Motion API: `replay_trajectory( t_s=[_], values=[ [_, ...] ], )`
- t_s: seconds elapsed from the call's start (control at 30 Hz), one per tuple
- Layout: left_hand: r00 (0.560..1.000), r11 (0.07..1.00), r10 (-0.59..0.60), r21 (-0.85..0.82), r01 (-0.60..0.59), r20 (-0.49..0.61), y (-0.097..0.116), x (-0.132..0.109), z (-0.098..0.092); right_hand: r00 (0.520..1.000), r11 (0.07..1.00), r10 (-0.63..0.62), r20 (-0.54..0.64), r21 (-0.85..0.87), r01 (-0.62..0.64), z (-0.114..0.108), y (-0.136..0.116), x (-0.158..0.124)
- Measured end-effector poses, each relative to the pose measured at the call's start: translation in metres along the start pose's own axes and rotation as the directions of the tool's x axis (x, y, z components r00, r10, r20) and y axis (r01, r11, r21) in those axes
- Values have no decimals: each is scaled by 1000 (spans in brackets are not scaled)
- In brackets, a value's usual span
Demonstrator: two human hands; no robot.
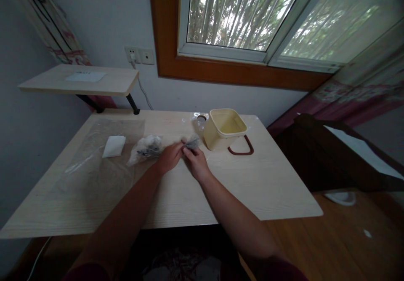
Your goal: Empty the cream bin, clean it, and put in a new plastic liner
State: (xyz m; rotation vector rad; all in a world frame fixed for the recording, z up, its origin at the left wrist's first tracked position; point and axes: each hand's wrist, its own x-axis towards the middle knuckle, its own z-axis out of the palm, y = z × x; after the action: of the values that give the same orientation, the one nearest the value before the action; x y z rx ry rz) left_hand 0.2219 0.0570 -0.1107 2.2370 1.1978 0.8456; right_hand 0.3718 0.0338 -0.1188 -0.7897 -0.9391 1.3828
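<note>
Pale tabletop [277, 192] is supporting a cream bucket [211, 135]. Just left of the bucket, the left hand [170, 157] and right hand [197, 161] are pinching a grey bundle [192, 141] between their fingertips. Farther left of the bucket, a clear bag [137, 152] is lying. Working well probably means keeping both pinches close and light, staying low over the tabletop, so nothing is tearing or scattering.
</note>
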Motion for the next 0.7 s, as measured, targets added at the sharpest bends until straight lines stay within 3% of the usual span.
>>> replay_trajectory(
  t_s=[0.17,0.4,0.7],
  values=[
    [1000,997,-7,-75,9,20,-1,4,4,993,983,61,-106,178,-41,5,3,12],
    [991,990,-110,-77,115,72,-10,6,-10,990,970,106,-98,229,-81,9,-8,29],
    [982,979,-101,-159,126,157,-18,9,-13,964,931,256,74,250,-266,7,-20,32]
  ],
)
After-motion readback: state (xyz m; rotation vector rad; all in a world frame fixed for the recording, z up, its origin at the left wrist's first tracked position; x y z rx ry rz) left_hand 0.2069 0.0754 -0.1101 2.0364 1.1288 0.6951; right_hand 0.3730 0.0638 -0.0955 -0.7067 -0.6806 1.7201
